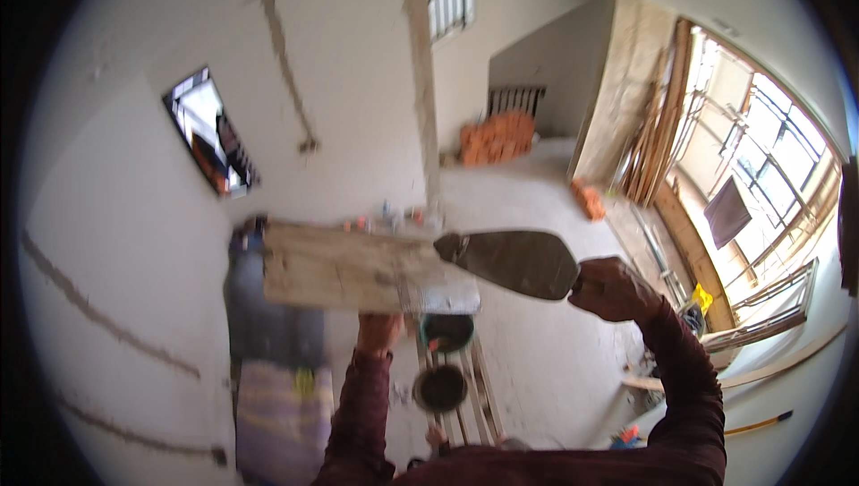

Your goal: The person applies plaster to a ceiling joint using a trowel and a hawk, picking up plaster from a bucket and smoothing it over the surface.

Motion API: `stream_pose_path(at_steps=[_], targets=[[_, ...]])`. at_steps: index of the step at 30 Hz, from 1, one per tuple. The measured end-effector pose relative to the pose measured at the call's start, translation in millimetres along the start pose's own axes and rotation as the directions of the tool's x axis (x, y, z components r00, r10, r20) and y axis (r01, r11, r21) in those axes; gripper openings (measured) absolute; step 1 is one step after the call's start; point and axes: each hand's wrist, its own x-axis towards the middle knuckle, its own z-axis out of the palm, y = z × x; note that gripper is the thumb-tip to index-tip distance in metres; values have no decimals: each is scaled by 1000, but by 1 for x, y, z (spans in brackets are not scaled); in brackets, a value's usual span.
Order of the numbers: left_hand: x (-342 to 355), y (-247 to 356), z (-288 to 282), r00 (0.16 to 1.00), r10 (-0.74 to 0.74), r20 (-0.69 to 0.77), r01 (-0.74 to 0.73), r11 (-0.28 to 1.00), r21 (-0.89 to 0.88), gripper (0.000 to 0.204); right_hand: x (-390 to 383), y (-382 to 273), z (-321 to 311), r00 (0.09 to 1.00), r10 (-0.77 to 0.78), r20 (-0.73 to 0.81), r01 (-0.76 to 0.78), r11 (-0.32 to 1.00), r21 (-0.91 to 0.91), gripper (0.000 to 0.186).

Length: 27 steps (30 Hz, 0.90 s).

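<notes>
My left hand (381,332) grips a flat wooden board (358,267) from beneath its near edge; part of the fingers is hidden under it. Smears of grey mortar streak the board's pale top. Closed round its handle, my right hand (617,289) holds a pointed trowel (523,262), blade toward the left. The blade's tip overlaps the board's right end, where a small dark lump of mortar (454,247) shows. Whether the tip touches the board, I cannot tell. Below the board stand two dark buckets (440,387), one behind the other.
Narrow planks (483,387) run under and beside the buckets. A covered grey stack (268,316) stands at the left by a white wall with mortar-filled grooves (116,320). Farther off are a red brick pile (497,139), leaning timber (651,141) and a large window (761,146).
</notes>
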Motion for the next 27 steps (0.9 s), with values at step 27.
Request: stream_pose_path(at_steps=[27], targets=[[371, 310, -60, 406, 819, 406, -655, -50, 754, 44, -48, -64, -276, 932, -174, -318, -55, 799, -598, 15]])
